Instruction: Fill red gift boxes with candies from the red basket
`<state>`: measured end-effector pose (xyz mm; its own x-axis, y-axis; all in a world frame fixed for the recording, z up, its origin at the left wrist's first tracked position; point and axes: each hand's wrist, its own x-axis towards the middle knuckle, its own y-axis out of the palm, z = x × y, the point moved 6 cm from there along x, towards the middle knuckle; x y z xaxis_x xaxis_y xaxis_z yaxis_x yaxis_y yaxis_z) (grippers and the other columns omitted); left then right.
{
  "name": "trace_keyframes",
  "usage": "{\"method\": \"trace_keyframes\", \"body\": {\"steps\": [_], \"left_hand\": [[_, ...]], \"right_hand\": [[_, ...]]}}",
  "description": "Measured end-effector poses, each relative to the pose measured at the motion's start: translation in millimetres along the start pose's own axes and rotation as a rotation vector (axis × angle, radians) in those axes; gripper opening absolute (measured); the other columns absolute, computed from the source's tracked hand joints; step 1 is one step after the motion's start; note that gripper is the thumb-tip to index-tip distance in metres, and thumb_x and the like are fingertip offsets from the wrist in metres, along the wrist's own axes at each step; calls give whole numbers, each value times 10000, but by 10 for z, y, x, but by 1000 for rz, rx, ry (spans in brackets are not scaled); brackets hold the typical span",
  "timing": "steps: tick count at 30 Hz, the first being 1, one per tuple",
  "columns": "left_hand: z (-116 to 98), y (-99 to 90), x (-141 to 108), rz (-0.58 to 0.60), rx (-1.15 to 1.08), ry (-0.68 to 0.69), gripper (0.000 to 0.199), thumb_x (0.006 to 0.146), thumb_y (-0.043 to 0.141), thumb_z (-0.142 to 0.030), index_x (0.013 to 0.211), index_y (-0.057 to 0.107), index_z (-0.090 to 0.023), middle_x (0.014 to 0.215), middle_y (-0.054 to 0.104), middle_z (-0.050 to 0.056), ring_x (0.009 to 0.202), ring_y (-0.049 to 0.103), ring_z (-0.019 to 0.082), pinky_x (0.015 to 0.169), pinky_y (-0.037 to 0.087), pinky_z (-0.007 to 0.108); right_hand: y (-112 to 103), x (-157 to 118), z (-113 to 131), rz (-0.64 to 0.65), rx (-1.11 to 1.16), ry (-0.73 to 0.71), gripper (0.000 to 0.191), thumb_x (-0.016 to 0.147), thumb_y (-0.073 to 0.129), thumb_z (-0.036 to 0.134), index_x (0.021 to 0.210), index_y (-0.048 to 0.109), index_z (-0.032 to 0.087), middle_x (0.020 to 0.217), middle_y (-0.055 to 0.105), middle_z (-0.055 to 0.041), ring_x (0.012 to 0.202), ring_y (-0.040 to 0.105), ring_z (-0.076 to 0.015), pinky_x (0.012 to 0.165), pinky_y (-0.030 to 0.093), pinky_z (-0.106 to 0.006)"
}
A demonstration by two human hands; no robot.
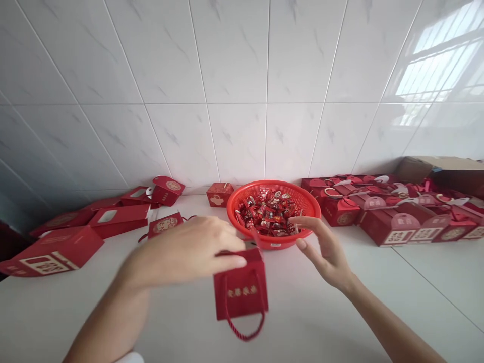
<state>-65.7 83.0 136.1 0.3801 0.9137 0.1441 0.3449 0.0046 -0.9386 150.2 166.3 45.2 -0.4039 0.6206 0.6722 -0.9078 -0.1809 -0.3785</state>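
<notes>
My left hand (204, 247) grips a small red gift box (242, 290) by its top edge, thumb and fingers closed on it. Gold characters show on the box's side, and a twisted red cord handle hangs below them. My right hand (327, 252) is at the right front rim of a red plastic basket (274, 244), its thumb and forefinger apart. I see no thing held in it, though the far side of its fingers is hidden. Wrapped red candies (268, 212) fill the basket.
Flattened and folded red boxes (121, 219) lie at the left. A small patterned red box (220, 194) stands left of the basket. Several rows of red gift boxes (401, 222) crowd the right side, before a cardboard box (442, 164). A tiled wall (234, 136) rises behind the white table (302, 312).
</notes>
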Motion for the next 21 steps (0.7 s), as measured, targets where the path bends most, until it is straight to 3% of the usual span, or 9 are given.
{"method": "trace_keyframes", "body": {"steps": [1, 4, 7, 9, 11, 14, 18, 21], "left_hand": [[-186, 184, 25, 53, 119, 121, 363, 930, 624, -388, 607, 624, -222, 614, 601, -5, 614, 573, 168, 595, 404, 291], [-494, 702, 118, -42, 409, 290, 237, 990, 516, -177, 859, 709, -215, 766, 675, 17, 671, 623, 167, 610, 415, 287], [-596, 1193, 162, -73, 496, 380, 167, 939, 560, -116, 910, 708, -188, 823, 705, 46, 687, 655, 183, 596, 434, 297], [-603, 1353, 161, -74, 486, 369, 128, 932, 589, -144, 902, 711, -170, 823, 714, 55, 706, 670, 193, 628, 460, 305], [-605, 1347, 150, -78, 425, 336, 172, 963, 588, -260, 910, 715, -157, 795, 717, 55, 707, 673, 204, 678, 481, 324], [-578, 1186, 167, -42, 339, 244, 345, 1015, 493, -373, 874, 714, -149, 704, 693, 42, 631, 641, 203, 660, 465, 337], [-439, 1002, 240, 23, 358, 54, 503, 1054, 390, -319, 671, 675, -159, 569, 605, 29, 527, 558, 179, 573, 386, 314], [-344, 879, 275, -20, 393, -30, 419, 1004, 524, -281, 642, 689, -154, 669, 624, 57, 669, 598, 199, 633, 409, 308]], "right_hand": [[53, 19, 72, 59, 86, 9, 292, 988, 591, 366, 1257, 588, 253, 1235, 687, -102, 1101, 680, -243, 941, 575, -402], [148, 39, 167, 147, 189, 55, 296, 975, 610, 382, 1242, 599, 255, 1215, 688, -89, 1047, 692, -228, 904, 589, -382], [190, -23, 95, 192, 110, 103, 262, 925, 664, 324, 1175, 636, 249, 1148, 712, -76, 1054, 691, -237, 919, 580, -395], [194, -108, 12, 220, 55, 119, 202, 897, 670, 267, 1098, 666, 248, 1176, 708, -80, 1104, 683, -248, 949, 567, -404], [161, -203, -69, 214, 16, 139, 157, 883, 664, 239, 1038, 687, 253, 1246, 681, -86, 1164, 665, -254, 978, 552, -405], [55, -321, -168, 138, -65, 195, 125, 879, 667, 261, 999, 703, 261, 1293, 654, -90, 1185, 651, -264, 994, 535, -419], [-31, -419, -202, 84, -117, 256, 124, 889, 654, 317, 983, 709, 259, 1232, 667, -97, 1173, 643, -279, 946, 542, -418], [-2, -475, -190, 141, -83, 302, 150, 907, 622, 333, 1003, 716, 269, 1237, 665, -94, 1080, 668, -254, 856, 555, -380]]}}
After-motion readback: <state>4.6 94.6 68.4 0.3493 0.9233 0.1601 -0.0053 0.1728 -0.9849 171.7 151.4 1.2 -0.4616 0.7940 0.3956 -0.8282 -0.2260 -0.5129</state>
